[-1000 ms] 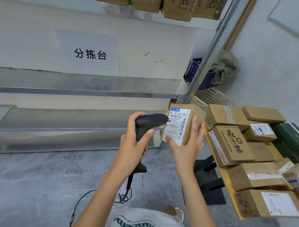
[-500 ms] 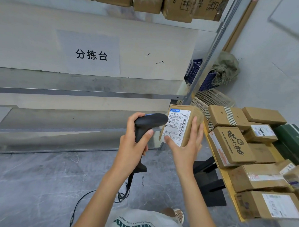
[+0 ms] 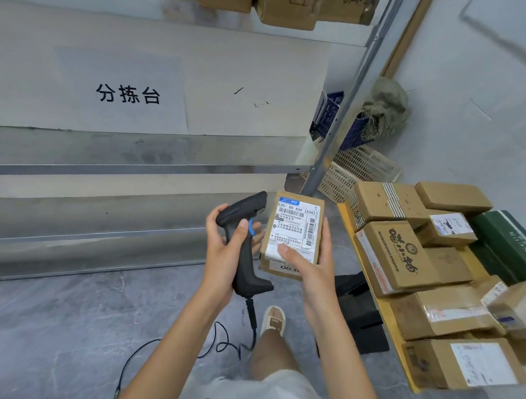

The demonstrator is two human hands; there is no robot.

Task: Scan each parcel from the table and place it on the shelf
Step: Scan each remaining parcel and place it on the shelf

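Left hand: the left hand (image 3: 223,252) is wrapped round the grip of a black handheld scanner (image 3: 245,240), thumb lying up the handle beside a blue trigger strip; the scanner's head is tilted toward the parcel.
Scanner cable: a thin black cable (image 3: 219,345) drops from the handle's foot and loops on the grey stone-patterned floor (image 3: 54,326).
Right hand: the right hand (image 3: 307,267) cradles a small parcel (image 3: 293,234) from below, thumb pressed on the lower part of its white label, fingers up its right side.
Parcel: a flat brown cardboard box with a printed barcode label facing up, held in the air just right of the scanner, left of the table.
Table: a yellow-edged table (image 3: 380,310) at right carries many brown cardboard boxes (image 3: 401,256), some taped, some labelled, and a dark green box (image 3: 507,240).
Shelf: a grey metal shelf (image 3: 137,160) with pale boards; a paper sign (image 3: 121,93) with three printed characters lies on one board.
Beyond: a cream lattice crate (image 3: 356,170) and a blue crate (image 3: 331,118) beside the shelf post.
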